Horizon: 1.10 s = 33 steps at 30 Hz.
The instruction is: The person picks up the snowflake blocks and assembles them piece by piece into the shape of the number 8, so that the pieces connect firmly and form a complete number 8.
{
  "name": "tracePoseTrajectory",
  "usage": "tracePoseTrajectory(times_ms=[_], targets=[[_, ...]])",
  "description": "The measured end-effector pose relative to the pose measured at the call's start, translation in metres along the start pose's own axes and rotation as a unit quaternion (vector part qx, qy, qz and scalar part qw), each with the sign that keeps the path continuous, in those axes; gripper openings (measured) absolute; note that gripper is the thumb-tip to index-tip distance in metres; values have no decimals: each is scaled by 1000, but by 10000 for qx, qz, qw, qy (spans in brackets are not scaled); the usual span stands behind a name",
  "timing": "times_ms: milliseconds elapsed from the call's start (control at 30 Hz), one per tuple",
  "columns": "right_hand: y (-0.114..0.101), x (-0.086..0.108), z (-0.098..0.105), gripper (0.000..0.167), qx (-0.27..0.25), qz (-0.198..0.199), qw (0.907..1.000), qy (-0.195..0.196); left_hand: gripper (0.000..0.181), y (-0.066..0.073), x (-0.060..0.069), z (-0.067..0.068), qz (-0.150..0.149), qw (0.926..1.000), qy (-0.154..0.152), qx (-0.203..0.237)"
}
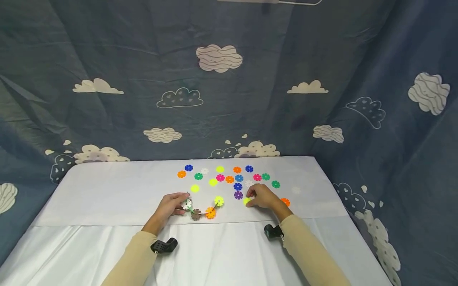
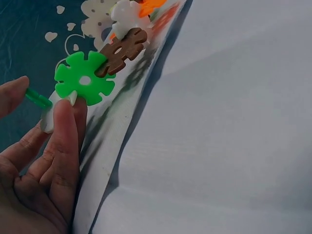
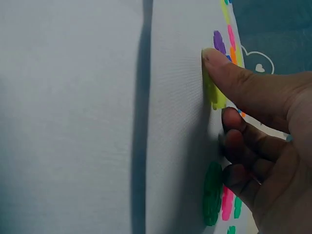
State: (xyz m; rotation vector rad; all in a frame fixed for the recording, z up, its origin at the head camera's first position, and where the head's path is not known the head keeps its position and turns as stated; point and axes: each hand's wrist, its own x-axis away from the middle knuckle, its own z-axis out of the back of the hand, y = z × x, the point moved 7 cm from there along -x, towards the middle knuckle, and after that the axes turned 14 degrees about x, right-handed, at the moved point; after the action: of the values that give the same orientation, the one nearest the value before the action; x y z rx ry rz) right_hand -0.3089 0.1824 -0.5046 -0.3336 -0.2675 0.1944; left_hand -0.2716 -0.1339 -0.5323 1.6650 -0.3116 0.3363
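Note:
My left hand (image 1: pixel 171 205) holds one end of a chain of slotted flower-shaped plastic discs. In the left wrist view its fingers grip a white disc (image 2: pixel 48 119) joined to a green disc (image 2: pixel 96 89), followed by a brown disc (image 2: pixel 130 46). Farther along in the head view come an orange disc (image 1: pixel 210 213) and a yellow disc (image 1: pixel 219 201). My right hand (image 1: pixel 264 196) pinches a loose yellow disc (image 3: pixel 212 92) at the table surface between thumb and fingertips. A green disc (image 3: pixel 212 195) lies near its curled lower fingers.
Several loose discs lie scattered behind the hands on the white table (image 1: pixel 107 198), among them a purple disc (image 1: pixel 238 195), a blue disc (image 1: pixel 189 168) and a green disc (image 1: pixel 275 184). An orange disc (image 1: pixel 285 201) lies beside the right wrist. A dark cloud-patterned curtain (image 1: pixel 250 111) hangs behind.

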Motion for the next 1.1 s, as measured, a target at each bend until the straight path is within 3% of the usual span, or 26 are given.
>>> tracePoseTrajectory(times_ms=[133, 233, 367, 500, 700, 867, 967, 1100], targets=[[-3, -2, 2, 22, -326, 126, 9993, 137, 51, 1, 1, -1, -68, 9999, -100, 78], [-12, -6, 5, 15, -1123, 220, 9932, 216, 49, 2, 1, -1, -160, 9996, -209, 81], [-44, -13, 12, 15, -2158, 551, 9744, 306, 47, 1, 1, 0, -271, 9990, -345, 75], [-84, -26, 12, 25, -2697, 931, 9580, 301, 44, 0, 0, -2, -306, 9988, -383, 90], [-132, -45, -7, 28, -2960, 1135, 9484, -8, 45, -4, -2, -3, -244, 9992, -278, 124], [-160, -52, -19, 21, -3109, 1389, 9401, -154, 44, -2, 0, -5, -351, 9988, -304, 131], [-168, -56, -21, 16, -3087, 1451, 9400, -92, 42, 1, 2, -7, -460, 9982, -358, 161], [-172, -57, -24, 15, -2910, 1386, 9466, -92, 41, 2, 3, -7, -499, 9979, -353, 210]])
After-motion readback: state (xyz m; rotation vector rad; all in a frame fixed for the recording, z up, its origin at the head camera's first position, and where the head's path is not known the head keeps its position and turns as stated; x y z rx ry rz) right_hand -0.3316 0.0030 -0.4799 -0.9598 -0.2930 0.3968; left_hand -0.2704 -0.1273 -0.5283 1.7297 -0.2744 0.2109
